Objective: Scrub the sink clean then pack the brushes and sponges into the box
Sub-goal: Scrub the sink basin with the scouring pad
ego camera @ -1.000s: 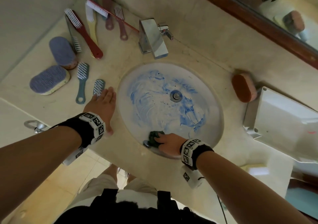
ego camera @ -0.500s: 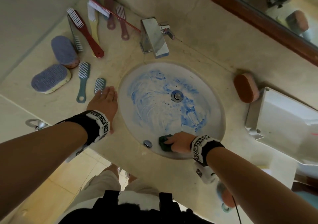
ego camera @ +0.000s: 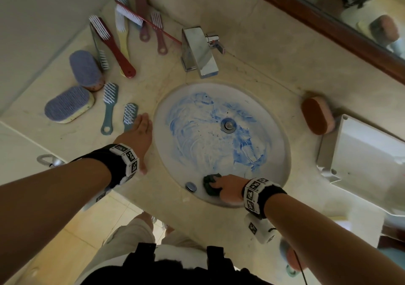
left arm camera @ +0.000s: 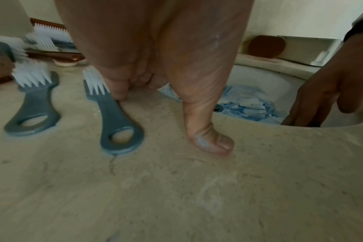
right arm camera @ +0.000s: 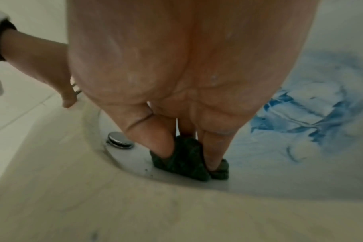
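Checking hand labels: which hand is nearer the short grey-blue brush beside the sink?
Left. The left hand rests flat on the counter, fingertips touching the short grey-blue brush; the right hand is inside the basin.
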Motion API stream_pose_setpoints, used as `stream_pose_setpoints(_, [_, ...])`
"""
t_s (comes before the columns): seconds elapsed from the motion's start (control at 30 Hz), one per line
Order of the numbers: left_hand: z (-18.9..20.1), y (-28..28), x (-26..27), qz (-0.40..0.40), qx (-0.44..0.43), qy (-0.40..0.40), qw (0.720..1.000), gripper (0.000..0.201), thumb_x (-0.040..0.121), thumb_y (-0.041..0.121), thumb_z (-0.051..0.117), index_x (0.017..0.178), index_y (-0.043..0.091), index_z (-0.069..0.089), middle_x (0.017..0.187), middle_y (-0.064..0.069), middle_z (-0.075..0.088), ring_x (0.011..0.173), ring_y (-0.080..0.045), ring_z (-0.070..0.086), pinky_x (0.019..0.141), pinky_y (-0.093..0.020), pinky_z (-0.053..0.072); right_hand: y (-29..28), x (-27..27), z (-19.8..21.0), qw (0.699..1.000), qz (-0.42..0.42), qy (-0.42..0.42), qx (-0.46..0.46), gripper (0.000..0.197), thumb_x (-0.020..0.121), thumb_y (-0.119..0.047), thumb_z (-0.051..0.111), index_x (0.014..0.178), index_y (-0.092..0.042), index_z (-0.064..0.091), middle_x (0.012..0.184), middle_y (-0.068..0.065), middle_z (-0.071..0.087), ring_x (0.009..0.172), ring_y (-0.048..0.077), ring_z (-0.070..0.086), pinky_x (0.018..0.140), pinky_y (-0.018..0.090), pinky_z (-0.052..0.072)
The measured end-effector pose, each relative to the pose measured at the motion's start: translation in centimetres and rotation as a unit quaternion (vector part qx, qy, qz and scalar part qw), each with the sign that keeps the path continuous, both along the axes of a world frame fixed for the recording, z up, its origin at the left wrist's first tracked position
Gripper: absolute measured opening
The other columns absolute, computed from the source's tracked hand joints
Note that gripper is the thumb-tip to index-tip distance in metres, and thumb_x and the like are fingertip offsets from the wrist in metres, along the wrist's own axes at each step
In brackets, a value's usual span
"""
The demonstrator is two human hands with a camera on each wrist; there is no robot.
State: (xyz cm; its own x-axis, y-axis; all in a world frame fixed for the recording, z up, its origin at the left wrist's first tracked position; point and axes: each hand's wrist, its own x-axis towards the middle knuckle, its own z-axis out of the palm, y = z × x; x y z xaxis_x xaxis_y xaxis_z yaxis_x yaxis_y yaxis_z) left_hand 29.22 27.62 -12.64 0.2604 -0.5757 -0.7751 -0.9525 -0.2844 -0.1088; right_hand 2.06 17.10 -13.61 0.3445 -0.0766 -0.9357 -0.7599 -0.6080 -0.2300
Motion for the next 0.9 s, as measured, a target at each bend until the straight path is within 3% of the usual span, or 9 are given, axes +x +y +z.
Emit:
stream_pose_setpoints(0.13, [0.0,0.0,0.1,0.007,-0.002,0.01,1.0,0.152,0.059,0.054,0.086,0.145,-0.007,-0.024,0.151,-0.027,-0.032,0.144,-0.039,-0.021,0.12,-0.041,0.003,1.0,4.2,-0.9,0.999,-0.005,-0.039,0.028,0.062,0.1,-0.022,0.041,0.156,-0.022,0.013,0.163,0.009,0.004,0.148,0.031,0.011,0.119,0.036,0.008])
stream_pose_setpoints(0.2, [0.0,0.0,0.1,0.009,-0.001,0.012,1.0,0.152,0.058,0.054,0.086,0.145,-0.007,-0.024,0.151,-0.027,-0.031,0.144,-0.039,-0.021,0.12,-0.041,0.003,1.3,6.6,-1.1,0.998,-0.014,-0.057,0.03,0.065,0.099,-0.017,0.041,0.156,-0.022,0.011,0.163,0.01,0.003,0.148,0.031,0.011,0.119,0.037,0.009])
stream_pose_setpoints(0.3, [0.2,0.0,0.1,0.012,-0.005,0.014,1.0,0.15,0.06,0.054,0.086,0.145,-0.006,-0.023,0.151,-0.026,-0.031,0.144,-0.039,-0.022,0.119,-0.04,0.002,1.4,7.4,-1.4,0.997,-0.017,-0.07,0.027,0.065,0.098,-0.015,0.044,0.156,-0.023,0.015,0.162,0.013,0.01,0.146,0.033,0.019,0.118,0.036,0.016])
stream_pose_setpoints(0.5, [0.0,0.6,0.3,0.017,-0.023,0.027,0.999,0.151,0.059,0.052,0.087,0.147,-0.003,-0.023,0.152,-0.024,-0.032,0.144,-0.038,-0.021,0.12,-0.041,0.001,1.3,2.9,-2.0,0.996,-0.046,-0.07,0.033,0.057,0.098,-0.028,0.053,0.149,-0.02,0.031,0.148,0.018,0.04,0.131,0.032,0.044,0.109,0.032,0.032])
stream_pose_setpoints(0.6, [-0.2,0.8,0.4,0.018,-0.026,0.026,0.999,0.149,0.059,0.053,0.086,0.148,0.001,-0.022,0.153,-0.021,-0.032,0.144,-0.039,-0.021,0.12,-0.043,0.003,1.4,3.5,-2.3,0.995,-0.029,-0.08,0.048,0.051,0.101,-0.032,0.047,0.15,-0.023,0.035,0.156,0.011,0.031,0.14,0.029,0.033,0.118,0.03,0.021])
stream_pose_setpoints(0.73, [-0.5,0.9,0.7,0.018,-0.025,0.024,0.999,0.149,0.059,0.056,0.085,0.149,0.004,-0.022,0.154,-0.017,-0.032,0.145,-0.038,-0.02,0.121,-0.046,0.005,1.4,8.2,-2.3,0.995,0.022,-0.089,0.03,0.064,0.098,-0.021,0.045,0.155,-0.019,0.017,0.162,0.011,0.0,0.148,0.031,0.012,0.121,0.036,0.01])
stream_pose_setpoints(0.8, [-0.7,0.9,0.8,0.02,-0.026,0.024,0.999,0.15,0.058,0.057,0.085,0.149,0.006,-0.022,0.154,-0.015,-0.032,0.145,-0.038,-0.02,0.121,-0.046,0.006,1.1,10.6,-2.0,0.994,0.039,-0.103,0.017,0.067,0.098,-0.02,0.046,0.156,-0.012,0.012,0.161,0.016,-0.005,0.147,0.035,0.014,0.119,0.035,0.012])
stream_pose_setpoints(0.9, [-0.8,1.1,0.9,0.027,-0.027,0.027,0.999,0.15,0.058,0.057,0.085,0.149,0.008,-0.024,0.154,-0.013,-0.033,0.144,-0.037,-0.021,0.121,-0.047,0.006,0.6,11.6,-1.8,0.992,0.068,-0.102,-0.001,0.064,0.1,-0.023,0.042,0.155,-0.01,0.013,0.161,0.019,-0.002,0.145,0.037,0.019,0.117,0.036,0.017])
